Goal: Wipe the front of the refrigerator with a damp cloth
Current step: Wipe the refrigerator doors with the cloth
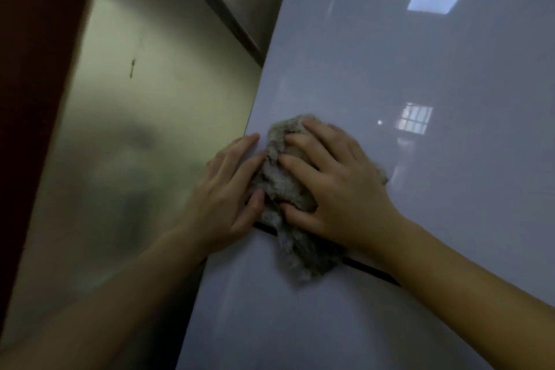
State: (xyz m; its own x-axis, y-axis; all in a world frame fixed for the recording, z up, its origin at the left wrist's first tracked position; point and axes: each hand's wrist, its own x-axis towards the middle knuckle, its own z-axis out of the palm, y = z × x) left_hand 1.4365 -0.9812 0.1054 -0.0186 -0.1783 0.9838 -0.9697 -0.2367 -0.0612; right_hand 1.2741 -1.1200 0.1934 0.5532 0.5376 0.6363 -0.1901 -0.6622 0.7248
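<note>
The glossy pale grey refrigerator front (405, 75) fills the right of the view. A dark seam (372, 272) between its upper and lower doors runs under my hands. A fuzzy grey cloth (280, 186) is bunched against the door near its left edge, hanging over the seam. My right hand (333, 186) presses flat on the cloth with fingers spread. My left hand (228, 192) lies on the door's left edge, its fingers and thumb touching the cloth's left side.
A pale yellowish wall (150, 117) stands left of the refrigerator, with a dark sloped ledge (222, 6) above. A dark red panel (33, 75) lines the far left. Window reflections (416, 120) show in the door.
</note>
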